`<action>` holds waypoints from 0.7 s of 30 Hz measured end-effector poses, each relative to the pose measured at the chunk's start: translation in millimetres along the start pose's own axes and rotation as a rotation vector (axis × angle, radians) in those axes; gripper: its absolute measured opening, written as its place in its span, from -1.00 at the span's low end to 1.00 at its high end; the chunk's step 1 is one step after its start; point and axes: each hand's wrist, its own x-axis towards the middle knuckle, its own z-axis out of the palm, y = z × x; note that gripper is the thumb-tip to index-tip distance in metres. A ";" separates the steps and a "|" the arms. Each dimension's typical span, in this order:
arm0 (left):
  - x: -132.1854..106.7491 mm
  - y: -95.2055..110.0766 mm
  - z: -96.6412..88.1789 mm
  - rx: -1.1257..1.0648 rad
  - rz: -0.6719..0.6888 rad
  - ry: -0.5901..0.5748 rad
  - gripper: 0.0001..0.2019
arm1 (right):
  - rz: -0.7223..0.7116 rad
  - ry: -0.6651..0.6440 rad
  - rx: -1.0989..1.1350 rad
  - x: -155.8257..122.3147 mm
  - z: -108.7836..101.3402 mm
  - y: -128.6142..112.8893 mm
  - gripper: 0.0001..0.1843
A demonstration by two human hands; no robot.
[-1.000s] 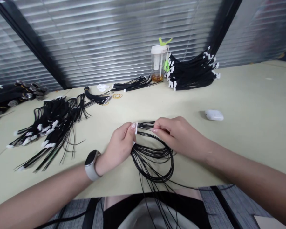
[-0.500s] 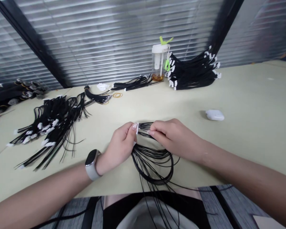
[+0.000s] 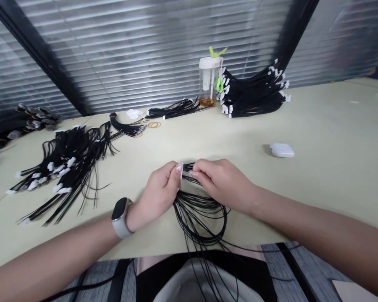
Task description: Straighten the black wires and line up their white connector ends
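Shifting left since the earlier frame, the right grip point(image 3: 222, 183) is pinching wires point(image 3: 203, 201) at frame centre, just beside the connector point(image 3: 182, 170), which the left grip point(image 3: 161, 187) is pinching.

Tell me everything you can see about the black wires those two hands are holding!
The black wires are thin, bendy and look plastic-coated. Some run into a narrow white plug that the left hand pinches, while the right hand grips those wires close beside it. Below the hands, many strands bend round in a big loose loop near the front of the table. Several long ones trail over its edge towards the person's lap, their ends out of sight.
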 end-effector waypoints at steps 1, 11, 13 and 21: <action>-0.3 0.0 -0.1 0.002 -0.005 0.005 -0.64 | -0.002 0.007 0.003 0.7 -1.5 0.7 -0.78; 7.1 -3.0 -1.5 -0.066 -0.163 0.210 -0.61 | -0.021 0.217 -0.096 -2.4 -26.5 10.8 -0.74; 10.1 -4.3 -1.7 -0.099 -0.215 0.258 -0.59 | -0.053 0.325 -0.147 -7.5 -29.4 2.9 -0.78; 11.1 -4.7 -1.1 -0.138 -0.187 0.341 -0.59 | 0.029 -0.238 0.028 -12.9 -23.4 -9.5 -0.60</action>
